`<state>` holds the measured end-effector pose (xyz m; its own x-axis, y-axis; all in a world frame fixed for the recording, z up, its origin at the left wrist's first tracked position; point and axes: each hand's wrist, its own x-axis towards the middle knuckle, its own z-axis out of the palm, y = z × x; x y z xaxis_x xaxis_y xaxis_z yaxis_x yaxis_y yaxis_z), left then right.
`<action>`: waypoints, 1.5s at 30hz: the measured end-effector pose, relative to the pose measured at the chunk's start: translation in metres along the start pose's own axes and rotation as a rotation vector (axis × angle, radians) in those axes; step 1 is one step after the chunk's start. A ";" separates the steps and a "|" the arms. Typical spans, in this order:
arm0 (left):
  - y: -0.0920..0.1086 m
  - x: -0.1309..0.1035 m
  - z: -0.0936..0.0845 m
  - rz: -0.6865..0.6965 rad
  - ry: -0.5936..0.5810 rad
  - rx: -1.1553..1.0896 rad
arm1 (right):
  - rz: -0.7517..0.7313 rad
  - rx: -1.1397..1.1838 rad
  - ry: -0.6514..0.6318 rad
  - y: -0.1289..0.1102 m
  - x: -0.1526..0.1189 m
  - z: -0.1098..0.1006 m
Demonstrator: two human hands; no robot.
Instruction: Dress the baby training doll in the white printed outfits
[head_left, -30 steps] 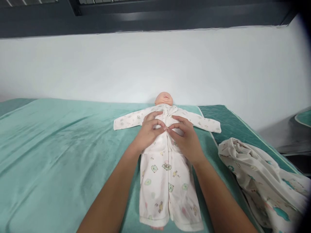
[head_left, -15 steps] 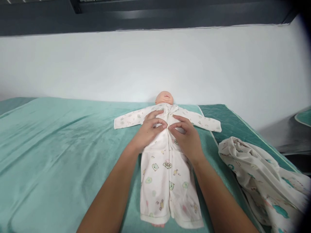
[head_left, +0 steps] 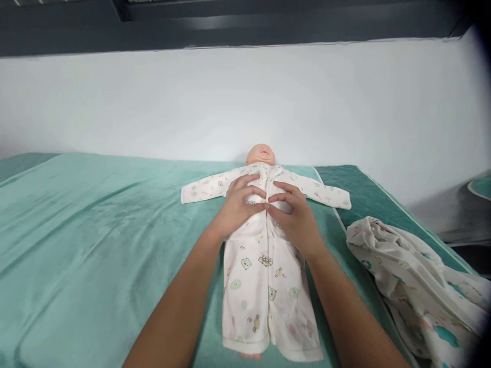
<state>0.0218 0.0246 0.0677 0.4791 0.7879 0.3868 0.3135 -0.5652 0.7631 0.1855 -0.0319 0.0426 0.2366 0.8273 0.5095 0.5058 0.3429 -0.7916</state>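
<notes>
A baby doll (head_left: 260,154) lies on its back, dressed in a white long-sleeved romper (head_left: 251,286) with small animal prints. Both sleeves are spread out to the sides, and a bit of a foot shows under one leg hem. My left hand (head_left: 241,202) is at the chest, its thumb and index fingertips closed on the front placket. From the other side my right hand (head_left: 293,212) grips the same placket, thumb tip against the left thumb tip. The other fingers of both hands rest curved on the cloth. Whatever fastener lies under the fingertips is hidden.
Beneath the doll spreads a light green sheet (head_left: 95,245), over a darker green mattress (head_left: 345,179) at the right. A crumpled white printed cloth (head_left: 406,276) lies at right. Behind stands a white wall (head_left: 192,102), with a dark metal beam (head_left: 245,25) above.
The thumb tips have slid slightly down the placket, leaving a wider gap to the index fingers. Doll and romper stay in place.
</notes>
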 end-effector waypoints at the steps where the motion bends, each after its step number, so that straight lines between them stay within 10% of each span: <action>1: 0.000 0.000 0.001 -0.001 0.010 -0.007 | 0.001 0.000 0.003 0.001 0.000 0.000; 13: -0.001 0.004 0.007 0.005 0.171 -0.227 | 0.136 0.162 0.016 -0.003 0.003 -0.002; 21: -0.030 0.011 -0.014 -0.437 0.811 -0.550 | 0.542 0.554 0.573 0.032 0.019 -0.035; 28: -0.038 0.011 -0.013 -0.567 0.431 -0.232 | 0.380 0.247 0.200 0.047 0.016 -0.019; 38: -0.076 0.014 -0.053 -0.516 0.591 0.430 | 0.316 -0.366 0.182 0.083 0.026 -0.061; 45: -0.065 0.011 -0.046 -0.345 0.470 0.782 | 0.201 -0.689 0.231 0.090 0.018 -0.077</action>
<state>-0.0310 0.0810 0.0464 -0.0639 0.8621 0.5027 0.9122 -0.1539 0.3798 0.2991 -0.0203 0.0060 0.5084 0.7045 0.4953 0.8212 -0.2235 -0.5250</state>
